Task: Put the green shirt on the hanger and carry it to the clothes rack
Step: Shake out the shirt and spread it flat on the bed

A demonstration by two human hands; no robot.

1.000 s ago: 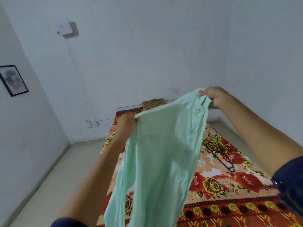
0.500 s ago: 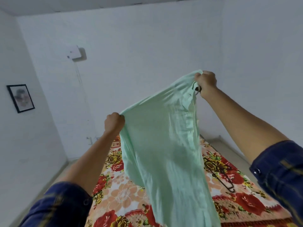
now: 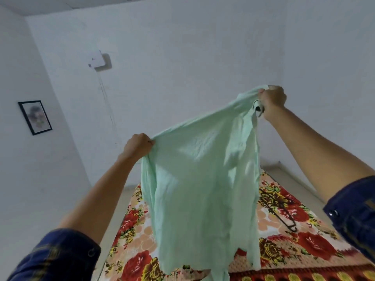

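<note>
1. Shirt (image 3: 203, 179), pale green, hangs spread in the air between both raised hands, above the bed (image 3: 304, 250).
2. Left hand (image 3: 138, 147) clenches one top edge of the cloth.
3. Right hand (image 3: 273, 100), higher up, grips the other top edge by the collar.
4. Hanger (image 3: 281, 217), dark, lies on the flowered bedcover well below the right hand, apart from the shirt.
</note>
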